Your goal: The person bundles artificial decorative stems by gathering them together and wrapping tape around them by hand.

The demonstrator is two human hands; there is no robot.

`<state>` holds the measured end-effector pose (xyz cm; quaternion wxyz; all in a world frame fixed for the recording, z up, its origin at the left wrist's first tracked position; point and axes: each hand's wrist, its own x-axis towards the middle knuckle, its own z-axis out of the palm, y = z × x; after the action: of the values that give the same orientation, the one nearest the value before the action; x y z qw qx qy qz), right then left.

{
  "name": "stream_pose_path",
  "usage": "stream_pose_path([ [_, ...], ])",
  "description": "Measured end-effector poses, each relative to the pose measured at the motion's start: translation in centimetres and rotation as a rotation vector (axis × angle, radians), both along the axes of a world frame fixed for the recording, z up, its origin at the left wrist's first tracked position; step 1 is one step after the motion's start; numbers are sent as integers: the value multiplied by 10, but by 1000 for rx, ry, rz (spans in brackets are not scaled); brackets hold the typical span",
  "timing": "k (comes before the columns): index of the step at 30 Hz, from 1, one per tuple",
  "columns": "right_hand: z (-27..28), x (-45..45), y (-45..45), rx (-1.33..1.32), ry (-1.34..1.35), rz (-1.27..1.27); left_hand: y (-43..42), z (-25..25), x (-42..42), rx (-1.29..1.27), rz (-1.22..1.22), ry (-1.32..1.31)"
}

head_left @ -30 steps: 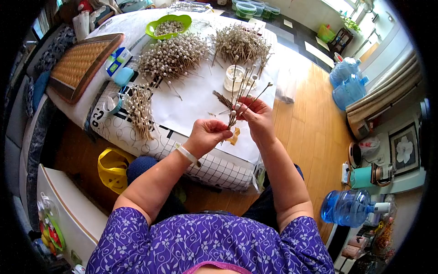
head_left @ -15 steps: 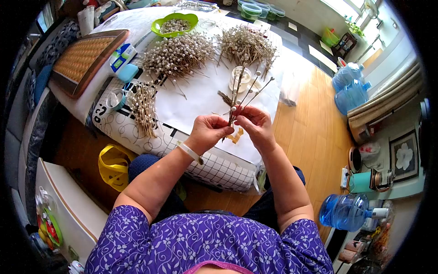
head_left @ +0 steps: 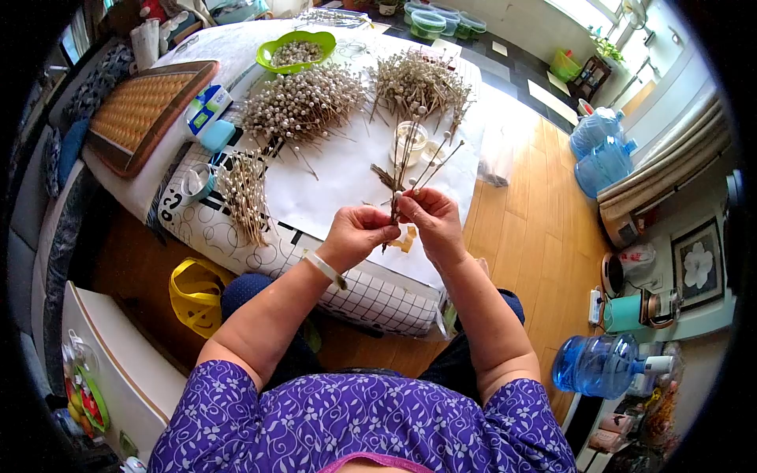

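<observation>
Over the front of the white table, my left hand (head_left: 364, 234) pinches the lower stems of a small bunch of brown twigs (head_left: 402, 158) with white bead-like buds. My right hand (head_left: 430, 221) has thumb and fingertips closed around the same bunch, close to a white bud at its middle. The twigs stand up and fan out away from me. Behind them is a round clear tub (head_left: 410, 135) with pale contents. Brownish tape-like scraps (head_left: 405, 240) lie on the white sheet between my hands. What exactly sits between the right fingertips is partly hidden.
Two large heaps of budded stems, a left heap (head_left: 303, 102) and a right heap (head_left: 422, 83), lie farther back. A smaller bundle (head_left: 243, 193) and a tape roll (head_left: 197, 181) are at left. A green bowl (head_left: 325, 38) holds loose buds. Blue water bottles (head_left: 603, 167) stand at right.
My right hand has shifted slightly down and left, its fingers now closer to the stems. The view has moved a little; the left hand keeps its pinch on the bunch.
</observation>
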<state>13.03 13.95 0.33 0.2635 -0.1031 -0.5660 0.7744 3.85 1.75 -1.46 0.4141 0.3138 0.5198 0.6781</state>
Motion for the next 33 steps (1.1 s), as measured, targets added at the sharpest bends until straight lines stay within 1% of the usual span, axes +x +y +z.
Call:
stream_pose_path([
  [2,-3,-1,2,-32,-9,11,1,-5,1,72,51,30],
  [3,-4,-1,2,-66,-20,24,0,-5,2,73,50,31],
  [5,-4,-2,2,-81,-12,34,0,-6,2,80,63,112],
  [7,-4,-2,2,-95,-3,43,1,-12,1,90,74,118],
  [9,-4,-2,1,47,23,-7,3,-14,0,99,87,123],
  [11,-5,-1,3,64,2,-2,3,-13,-1,41,90,72],
  [13,1,1,3,80,-22,4,2,-13,-2,39,91,76],
  [15,12,6,4,-28,-52,51,3,-11,-4,39,93,78],
  [16,8,10,11,8,-106,154,2,-10,-4,63,110,53],
  [17,3,11,10,4,-111,158,1,-8,-4,86,128,28],
  [19,-5,13,9,-26,-191,383,2,-7,-6,107,131,29],
  [20,-15,7,10,50,-251,451,3,-7,-7,107,138,23],
  [21,-11,6,0,145,-172,386,3,-7,-7,105,145,17],
  [23,-21,1,-6,267,-134,235,3,-7,-8,104,163,24],
  [24,-21,1,-5,266,-134,238,2,-4,-8,84,166,20],
  [26,-17,3,-3,452,-387,130,1,-3,-10,63,168,15],
  [30,-14,3,-11,451,-332,88,1,-1,-13,62,180,55],
  [32,-20,2,-12,553,-211,36,1,0,-12,44,185,56],
  [33,-20,2,-12,553,-212,37,2,-1,-13,59,183,54],
])
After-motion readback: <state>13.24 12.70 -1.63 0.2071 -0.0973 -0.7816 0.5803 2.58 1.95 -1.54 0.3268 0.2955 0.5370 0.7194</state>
